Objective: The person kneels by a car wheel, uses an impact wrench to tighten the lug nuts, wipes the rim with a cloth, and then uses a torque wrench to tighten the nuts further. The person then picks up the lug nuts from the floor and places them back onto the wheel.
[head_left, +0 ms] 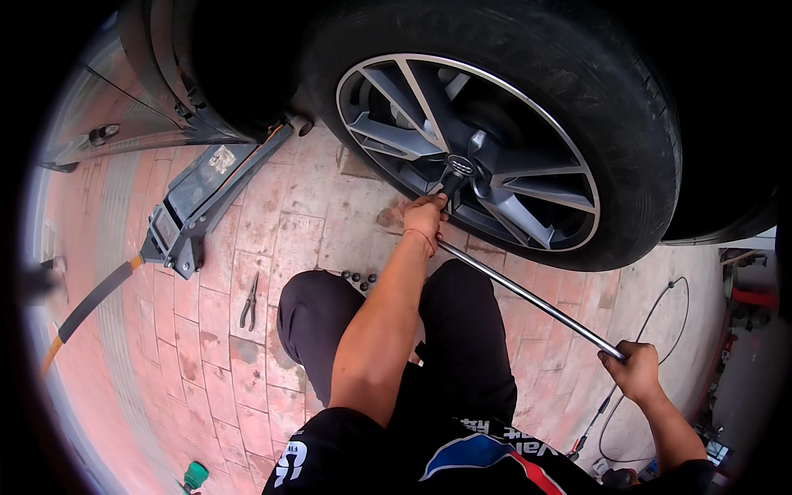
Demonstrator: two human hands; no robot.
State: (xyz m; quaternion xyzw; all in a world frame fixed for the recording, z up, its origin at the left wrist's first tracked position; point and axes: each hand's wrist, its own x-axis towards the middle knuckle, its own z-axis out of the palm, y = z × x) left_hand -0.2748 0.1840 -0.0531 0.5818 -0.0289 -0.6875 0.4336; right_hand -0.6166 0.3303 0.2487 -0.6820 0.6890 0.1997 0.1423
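A car wheel with a black tyre and silver-and-black spokes stands before me. My left hand is closed round the head of a long chrome breaker bar, right by the wheel's hub. A dark socket reaches from that hand to a spot just below the centre cap; how it seats on the bolt is hidden. At the bar's other end, lower right, my right hand is wrapped round the grip. The bar slants down from the hub to the right.
Left of the wheel, a floor jack reaches under the car body. Long-nosed pliers and several small black caps lie on the brick floor. At the right runs a thin black cable; a green object is at lower left.
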